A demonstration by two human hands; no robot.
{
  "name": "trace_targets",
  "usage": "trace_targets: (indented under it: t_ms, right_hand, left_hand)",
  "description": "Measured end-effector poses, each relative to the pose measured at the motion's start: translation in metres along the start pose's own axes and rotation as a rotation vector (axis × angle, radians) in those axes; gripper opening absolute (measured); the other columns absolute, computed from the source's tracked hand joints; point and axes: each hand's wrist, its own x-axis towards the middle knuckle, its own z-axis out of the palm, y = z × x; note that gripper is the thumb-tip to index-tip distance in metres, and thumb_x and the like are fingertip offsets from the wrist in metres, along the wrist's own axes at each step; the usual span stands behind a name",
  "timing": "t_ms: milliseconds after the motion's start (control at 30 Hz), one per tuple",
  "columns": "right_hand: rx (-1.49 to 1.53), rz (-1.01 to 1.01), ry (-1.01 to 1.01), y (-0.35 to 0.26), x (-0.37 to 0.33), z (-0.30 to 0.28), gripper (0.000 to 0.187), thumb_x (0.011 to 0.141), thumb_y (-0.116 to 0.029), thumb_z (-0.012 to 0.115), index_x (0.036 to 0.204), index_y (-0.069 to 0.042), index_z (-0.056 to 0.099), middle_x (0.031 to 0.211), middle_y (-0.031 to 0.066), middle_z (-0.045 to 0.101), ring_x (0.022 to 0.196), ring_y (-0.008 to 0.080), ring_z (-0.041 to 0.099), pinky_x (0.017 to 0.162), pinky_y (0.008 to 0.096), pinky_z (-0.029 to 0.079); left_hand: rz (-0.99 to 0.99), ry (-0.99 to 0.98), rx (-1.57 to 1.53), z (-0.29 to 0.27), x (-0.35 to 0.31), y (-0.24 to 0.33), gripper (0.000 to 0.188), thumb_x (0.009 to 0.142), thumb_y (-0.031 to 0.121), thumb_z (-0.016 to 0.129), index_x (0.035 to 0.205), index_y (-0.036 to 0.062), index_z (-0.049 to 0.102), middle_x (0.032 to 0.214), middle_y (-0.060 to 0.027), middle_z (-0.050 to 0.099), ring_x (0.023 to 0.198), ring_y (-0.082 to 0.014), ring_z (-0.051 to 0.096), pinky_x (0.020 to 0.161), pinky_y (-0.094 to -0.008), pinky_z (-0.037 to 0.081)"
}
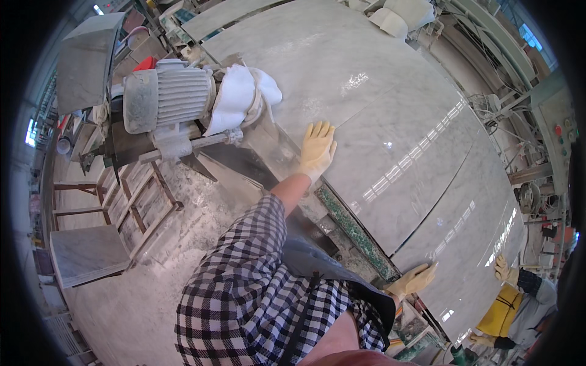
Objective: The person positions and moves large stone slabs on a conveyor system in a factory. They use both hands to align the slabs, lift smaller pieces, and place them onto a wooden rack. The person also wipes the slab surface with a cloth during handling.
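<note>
Marble slab [390, 134] stretches from far middle to near right, dark line [434, 210] across it. Left hand [317, 149], gloved, lies flat on its left edge, fingers straight, together. Right hand [414, 280], gloved, palm down at near edge, fingers extended. Motor [177, 96] sits far left. Co-worker's hand [506, 270] touches right side.

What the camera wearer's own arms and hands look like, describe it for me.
The left hand and right hand both wear pale yellow, fingered gloves. On the left arm, a bare stretch of forearm shows between the glove and a loose, black-and-white checked sleeve. Much of the right arm is hidden.
</note>
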Motion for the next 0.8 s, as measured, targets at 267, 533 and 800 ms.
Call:
trace_targets:
  t_ms: [267,533,800]
  right_hand:
    - [0.101,0.009,-0.030,-0.004,-0.002,0.002,0.037,0.106,-0.014,0.052,0.137,0.006,0.057,0.129,0.0255,0.064,0.118,0.0405,0.059,0.103,0.0477,0.045]
    - [0.044,0.089,0.009,0.000,0.004,-0.002,0.038,0.101,-0.013,0.055,0.136,0.001,0.058,0.131,0.0210,0.065,0.124,0.0400,0.057,0.112,0.0474,0.041]
    - [0.047,0.144,0.042,-0.019,0.013,-0.008,0.035,0.100,-0.006,0.054,0.135,0.002,0.057,0.130,0.0215,0.065,0.123,0.0402,0.057,0.112,0.0502,0.041]
  left_hand:
    - [-0.069,-0.093,0.013,0.006,-0.002,-0.006,0.049,0.096,0.025,0.058,0.138,0.0015,0.059,0.145,-0.0228,0.055,0.140,-0.0399,0.045,0.121,-0.0519,0.029]
    - [0.110,-0.054,0.059,0.008,0.006,-0.015,0.046,0.101,0.026,0.055,0.140,0.0025,0.059,0.147,-0.0213,0.056,0.140,-0.0397,0.047,0.122,-0.0496,0.028]
    - [0.151,-0.069,0.084,0.022,0.007,-0.036,0.047,0.105,0.028,0.049,0.141,-0.0007,0.058,0.149,-0.0223,0.055,0.143,-0.0386,0.045,0.122,-0.0506,0.027]
